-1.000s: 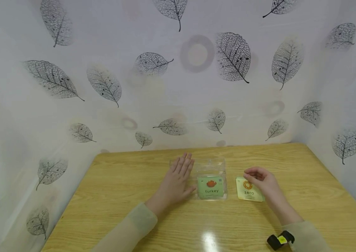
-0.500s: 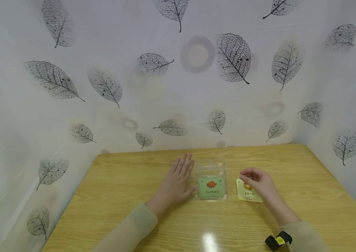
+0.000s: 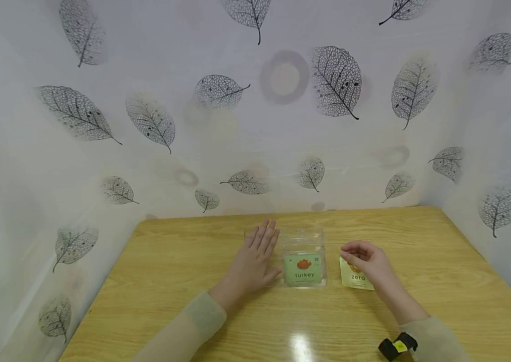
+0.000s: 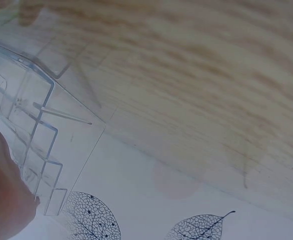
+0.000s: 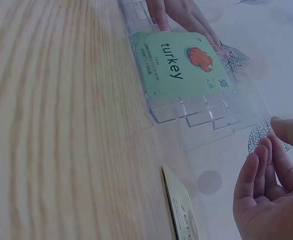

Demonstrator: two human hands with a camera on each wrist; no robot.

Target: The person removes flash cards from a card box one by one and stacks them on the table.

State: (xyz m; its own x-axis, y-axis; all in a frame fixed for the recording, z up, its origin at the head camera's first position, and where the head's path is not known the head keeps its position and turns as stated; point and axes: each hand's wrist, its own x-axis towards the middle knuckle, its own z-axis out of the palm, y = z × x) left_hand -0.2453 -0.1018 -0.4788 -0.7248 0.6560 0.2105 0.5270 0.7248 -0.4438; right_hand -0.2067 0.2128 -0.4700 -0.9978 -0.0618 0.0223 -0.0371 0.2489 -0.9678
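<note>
A clear plastic stepped rack point(image 3: 301, 241) stands mid-table with a green "turkey" card point(image 3: 303, 275) in its front slot. My left hand point(image 3: 252, 259) lies with straight fingers along the rack's left side, its thumb close to the front corner. To the right of the rack sits a thin stack of pale yellow cards point(image 3: 352, 280), the top one reading "zero". Above the far edge of that stack is my right hand point(image 3: 370, 264), covering part of the picture. The right wrist view shows its fingers point(image 5: 259, 170) loosely bent, with no card between thumb and fingertips.
The wooden table point(image 3: 169, 271) meets a white cloth wall point(image 3: 255, 130) printed with leaves at its back and sides. A black strap with a yellow patch point(image 3: 399, 346) is on the right wrist. More clear steps of the rack point(image 4: 49, 150) rise beside the left hand.
My right hand has drifted left over the yellow stack and now hides more of the "zero" card's picture. The left hand, rack and turkey card have stayed in place.
</note>
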